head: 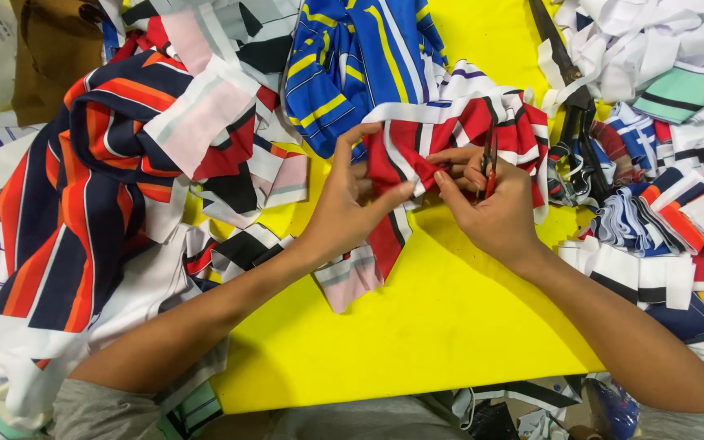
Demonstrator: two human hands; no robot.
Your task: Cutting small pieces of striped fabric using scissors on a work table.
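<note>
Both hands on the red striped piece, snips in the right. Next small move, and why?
Probably close the red-handled snips on the fold. The left hand pinches the red, white and black striped fabric taut, and the right hand holds the blades right against it over the yellow table.

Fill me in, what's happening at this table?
A person is working a red, white and black striped strip of cloth over a yellow table. The left hand pinches its end; the right hand also grips it and holds a small red-handled cutter. Piles of striped fabric lie left, stacked strips right, blue and yellow cloth behind.
</note>
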